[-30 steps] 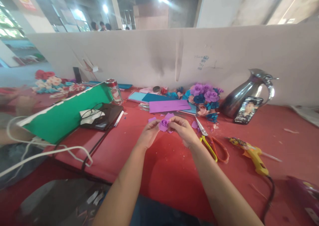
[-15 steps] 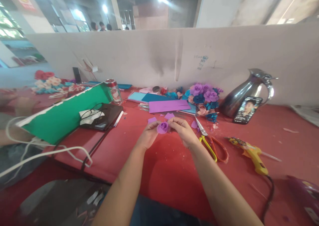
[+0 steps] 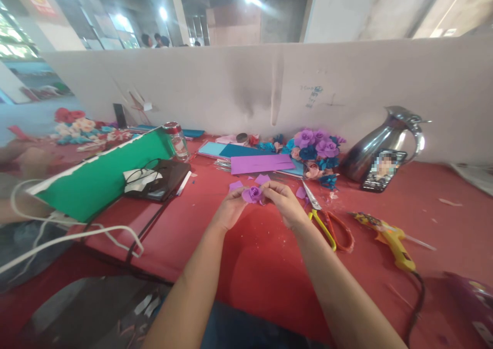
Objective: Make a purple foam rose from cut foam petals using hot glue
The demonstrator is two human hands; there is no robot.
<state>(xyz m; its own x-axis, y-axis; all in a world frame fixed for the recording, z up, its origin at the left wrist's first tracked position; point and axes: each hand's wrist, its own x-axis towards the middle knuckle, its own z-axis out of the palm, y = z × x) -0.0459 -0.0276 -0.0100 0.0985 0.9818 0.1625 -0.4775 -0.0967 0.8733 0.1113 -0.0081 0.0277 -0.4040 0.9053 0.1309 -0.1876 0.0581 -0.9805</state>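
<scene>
A small purple paper flower (image 3: pixel 252 194) is held above the red table (image 3: pixel 185 241) between my two hands. My left hand (image 3: pixel 230 208) pinches its left side, and the fingers of my right hand (image 3: pixel 281 199) are closed on its right side. Purple paper pieces (image 3: pixel 262 179) lie just behind the hands. Farther back is a flat purple paper sheet (image 3: pixel 262 163) on top of blue sheets. Scissors (image 3: pixel 330 230) with yellow and orange handles rest to the right of my right hand.
A yellow glue gun (image 3: pixel 395 244), a steel jug (image 3: pixel 370 143) and a phone (image 3: pixel 383 171) stand or lie at right. Finished flowers (image 3: pixel 314 146) sit behind. At left are a green panel (image 3: pixel 108 177), a glass jar (image 3: pixel 177 142), a white cable (image 3: pixel 96 231) and another person's arm.
The purple flower has turned slightly and looks wider, with a petal spread towards my left fingers. Both hands stay nearly in place. At far left, the other person's hand has moved.
</scene>
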